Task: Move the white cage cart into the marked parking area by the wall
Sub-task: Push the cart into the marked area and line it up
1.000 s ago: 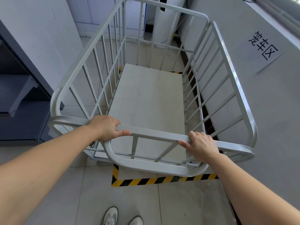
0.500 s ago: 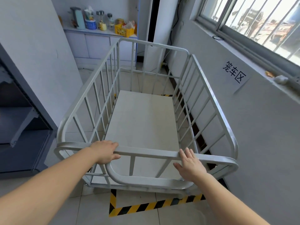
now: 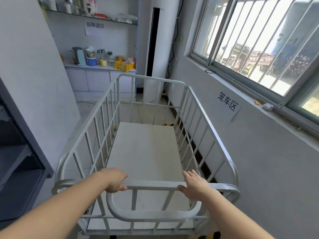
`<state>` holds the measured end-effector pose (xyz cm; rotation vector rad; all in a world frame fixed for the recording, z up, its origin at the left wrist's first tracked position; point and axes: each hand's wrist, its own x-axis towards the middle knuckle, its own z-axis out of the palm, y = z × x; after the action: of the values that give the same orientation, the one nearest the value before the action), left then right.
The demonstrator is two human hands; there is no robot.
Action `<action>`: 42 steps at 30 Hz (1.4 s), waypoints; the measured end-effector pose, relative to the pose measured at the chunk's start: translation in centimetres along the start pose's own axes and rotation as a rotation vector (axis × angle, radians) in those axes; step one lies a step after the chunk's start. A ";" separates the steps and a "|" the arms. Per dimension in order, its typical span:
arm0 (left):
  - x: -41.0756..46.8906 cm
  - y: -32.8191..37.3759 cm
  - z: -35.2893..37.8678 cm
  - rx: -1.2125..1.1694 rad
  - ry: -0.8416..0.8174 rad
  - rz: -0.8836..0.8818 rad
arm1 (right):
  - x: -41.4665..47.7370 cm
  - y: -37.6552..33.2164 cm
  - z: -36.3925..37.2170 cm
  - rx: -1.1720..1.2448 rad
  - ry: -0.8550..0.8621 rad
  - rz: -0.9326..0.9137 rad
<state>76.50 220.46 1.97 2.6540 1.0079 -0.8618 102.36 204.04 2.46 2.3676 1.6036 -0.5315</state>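
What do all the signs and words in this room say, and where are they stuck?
"笼车区": black characters on a white paper sign stuck on the wall under the window, beside the cage cart.
"超期退回": a paper sign on the back wall below the upper shelf; slightly blurred, so this is my best reading.
Labels on the bottles and jars on the counter: too small and blurred to read.

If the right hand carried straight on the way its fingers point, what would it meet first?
Probably nothing soon: the right hand, fingers open over the white cage cart's near top rail, points forward above the empty cart interior. The far end bars would likely come first, though depth is unclear.
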 end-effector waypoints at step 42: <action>-2.6 8.8 5.8 -0.311 -0.104 -0.106 | -0.1 -0.1 5.6 0.023 -0.445 -0.294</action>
<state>78.06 210.31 -1.64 2.2928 1.1601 -0.7819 101.29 201.79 -2.56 1.8523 1.7307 -1.0521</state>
